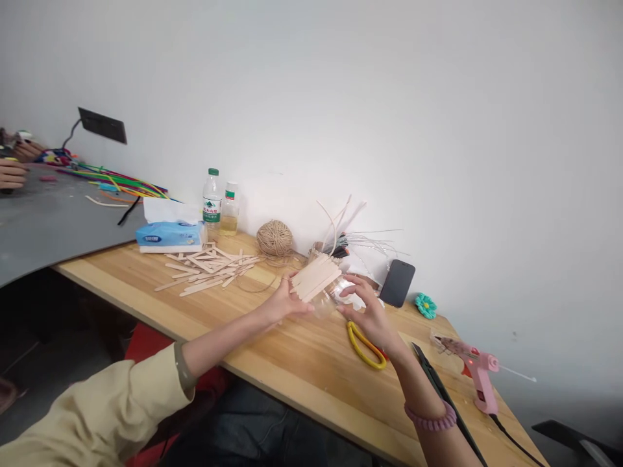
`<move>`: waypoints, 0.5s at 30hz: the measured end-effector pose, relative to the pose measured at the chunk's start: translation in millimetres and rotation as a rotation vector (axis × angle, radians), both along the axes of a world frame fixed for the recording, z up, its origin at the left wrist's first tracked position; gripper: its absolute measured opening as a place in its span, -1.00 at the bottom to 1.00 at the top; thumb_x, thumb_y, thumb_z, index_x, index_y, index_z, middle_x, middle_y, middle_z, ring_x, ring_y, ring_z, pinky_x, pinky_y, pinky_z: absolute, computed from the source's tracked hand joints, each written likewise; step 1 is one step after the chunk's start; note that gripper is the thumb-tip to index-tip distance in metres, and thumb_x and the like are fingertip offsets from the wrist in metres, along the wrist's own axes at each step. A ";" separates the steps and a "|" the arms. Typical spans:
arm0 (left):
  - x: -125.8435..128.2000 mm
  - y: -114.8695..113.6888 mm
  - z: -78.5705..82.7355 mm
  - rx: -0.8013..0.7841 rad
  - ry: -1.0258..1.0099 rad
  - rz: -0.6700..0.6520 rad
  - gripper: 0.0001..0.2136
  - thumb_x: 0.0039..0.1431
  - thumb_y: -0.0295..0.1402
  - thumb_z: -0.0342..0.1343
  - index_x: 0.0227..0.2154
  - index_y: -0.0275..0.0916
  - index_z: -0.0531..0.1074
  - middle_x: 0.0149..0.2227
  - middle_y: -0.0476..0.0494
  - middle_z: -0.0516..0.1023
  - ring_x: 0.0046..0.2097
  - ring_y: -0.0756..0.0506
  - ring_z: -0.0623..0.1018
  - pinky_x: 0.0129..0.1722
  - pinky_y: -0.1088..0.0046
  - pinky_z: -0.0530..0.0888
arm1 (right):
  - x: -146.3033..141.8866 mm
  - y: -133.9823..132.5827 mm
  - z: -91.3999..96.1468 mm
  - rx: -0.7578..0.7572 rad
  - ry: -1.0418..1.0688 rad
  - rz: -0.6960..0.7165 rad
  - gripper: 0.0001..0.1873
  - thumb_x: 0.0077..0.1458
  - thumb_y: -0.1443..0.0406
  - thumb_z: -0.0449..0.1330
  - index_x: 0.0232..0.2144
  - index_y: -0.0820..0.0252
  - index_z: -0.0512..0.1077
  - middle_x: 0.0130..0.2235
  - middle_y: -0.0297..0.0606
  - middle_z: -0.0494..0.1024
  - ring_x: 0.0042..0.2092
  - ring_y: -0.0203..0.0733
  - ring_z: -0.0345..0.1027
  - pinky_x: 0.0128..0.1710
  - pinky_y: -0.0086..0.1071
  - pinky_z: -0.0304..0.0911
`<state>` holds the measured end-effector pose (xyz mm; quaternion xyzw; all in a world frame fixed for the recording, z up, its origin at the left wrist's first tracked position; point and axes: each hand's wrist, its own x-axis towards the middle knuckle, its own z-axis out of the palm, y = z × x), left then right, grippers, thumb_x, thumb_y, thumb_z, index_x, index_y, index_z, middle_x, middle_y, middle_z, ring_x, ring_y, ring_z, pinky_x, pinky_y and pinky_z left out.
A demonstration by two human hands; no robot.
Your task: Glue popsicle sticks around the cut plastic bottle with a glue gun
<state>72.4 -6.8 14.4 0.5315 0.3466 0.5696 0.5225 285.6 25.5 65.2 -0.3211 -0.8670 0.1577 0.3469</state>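
My left hand (287, 301) is closed around one end of a clear plastic container (323, 305) with flat wooden craft sticks (316, 275) side by side along its upper side. The container is tilted above the table and partly blurred. My right hand (367, 311) is at its other end, thumb and fingers curved and apart; I cannot tell whether they touch the plastic. Just below my right hand lie yellow-handled scissors (365, 349), their blades hidden. Loose craft sticks (209, 267) are heaped to the left, with a ball of twine (274, 238) behind.
A tissue pack (171, 237) and two bottles (211, 201) stand at the back left. A phone (398, 283) leans on the wall beside a teal flower (426, 305). A pink glue gun (479, 376) stands right. Another person's hand (12, 174) shows at the grey table (73, 220).
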 end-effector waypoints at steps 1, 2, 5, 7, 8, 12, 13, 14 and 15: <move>0.8 0.7 1.1 -0.073 -0.061 -0.060 -0.15 -0.25 -0.24 0.36 0.08 -0.06 -0.03 0.19 -0.32 0.17 0.14 -0.28 0.35 -0.08 0.12 0.49 | 0.7 -0.3 1.4 0.006 -0.006 0.009 -0.87 0.07 0.21 0.19 -0.34 0.08 0.32 0.02 -0.18 0.34 0.14 -0.02 0.12 0.13 -0.11 0.03; 0.6 1.5 1.6 -0.121 -0.087 -0.098 -0.13 -0.27 -0.24 0.37 0.09 -0.03 -0.03 0.21 -0.30 0.15 0.14 -0.29 0.35 -0.10 0.12 0.50 | 1.2 -0.9 2.8 0.015 -0.014 0.018 -0.88 0.08 0.20 0.17 -0.37 0.09 0.31 -0.06 -0.18 0.39 0.07 -0.03 0.20 0.08 -0.13 0.08; -6.2 4.7 -1.6 -0.190 -0.019 -0.052 0.03 -0.36 -0.28 0.42 0.16 0.00 -0.12 0.28 -0.38 -0.01 0.19 -0.32 0.28 -0.07 0.09 0.47 | 0.5 -3.8 4.5 0.053 -0.084 -0.009 -0.91 0.12 0.24 0.12 -0.38 0.10 0.28 -0.26 -0.23 0.44 -0.14 -0.07 0.31 -0.11 -0.20 0.20; -18.4 5.9 -6.8 -0.182 0.085 0.047 0.05 -0.35 -0.29 0.41 0.18 -0.02 -0.16 0.29 -0.43 -0.07 0.20 -0.32 0.26 -0.05 0.06 0.45 | -2.7 -6.1 2.8 0.104 -0.171 -0.066 -0.96 0.13 0.29 0.10 -0.38 0.11 0.29 -0.30 -0.23 0.45 -0.19 -0.08 0.31 -0.18 -0.22 0.21; -27.7 5.6 -9.6 -0.150 0.154 0.102 -0.01 -0.30 -0.28 0.38 0.17 -0.05 -0.13 0.27 -0.43 -0.04 0.18 -0.31 0.28 -0.04 0.06 0.44 | -5.3 -7.3 1.0 0.136 -0.223 -0.096 -0.98 0.12 0.31 0.10 -0.36 0.12 0.31 -0.30 -0.22 0.46 -0.19 -0.07 0.31 -0.18 -0.21 0.21; -86.2 -1.9 -15.8 0.164 0.653 0.381 -0.59 0.05 -0.28 0.11 -0.01 -0.19 0.24 0.05 -0.27 0.35 0.07 -0.21 0.38 0.06 0.05 0.33 | -21.7 -12.5 -10.4 0.243 -0.425 -0.250 -0.88 0.10 0.35 0.14 -0.25 0.16 0.37 -0.28 -0.17 0.51 -0.18 0.01 0.35 -0.19 -0.15 0.23; -103.7 -4.1 -15.9 0.235 0.826 0.474 -0.74 0.09 -0.31 0.05 -0.13 -0.21 0.34 -0.01 -0.23 0.41 0.07 -0.23 0.36 0.08 0.03 0.29 | -26.4 -13.6 -13.6 0.258 -0.468 -0.298 -0.85 0.10 0.34 0.16 -0.22 0.16 0.38 -0.28 -0.15 0.51 -0.19 0.03 0.36 -0.22 -0.15 0.25; -120.6 -5.8 -15.6 0.274 0.988 0.530 -0.84 0.12 -0.36 -0.01 -0.25 -0.22 0.40 -0.09 -0.21 0.46 0.05 -0.24 0.36 0.07 0.03 0.29 | -30.7 -14.3 -16.3 0.271 -0.501 -0.337 -0.82 0.10 0.33 0.16 -0.20 0.16 0.38 -0.28 -0.13 0.51 -0.19 0.05 0.37 -0.26 -0.15 0.26; -136.0 -6.8 -15.2 0.291 1.116 0.587 -0.85 0.13 -0.38 -0.04 -0.32 -0.22 0.42 -0.17 -0.21 0.49 0.03 -0.25 0.36 0.05 0.05 0.30 | -34.0 -14.8 -18.3 0.283 -0.520 -0.359 -0.80 0.10 0.32 0.17 -0.17 0.16 0.38 -0.26 -0.11 0.51 -0.19 0.06 0.38 -0.30 -0.17 0.27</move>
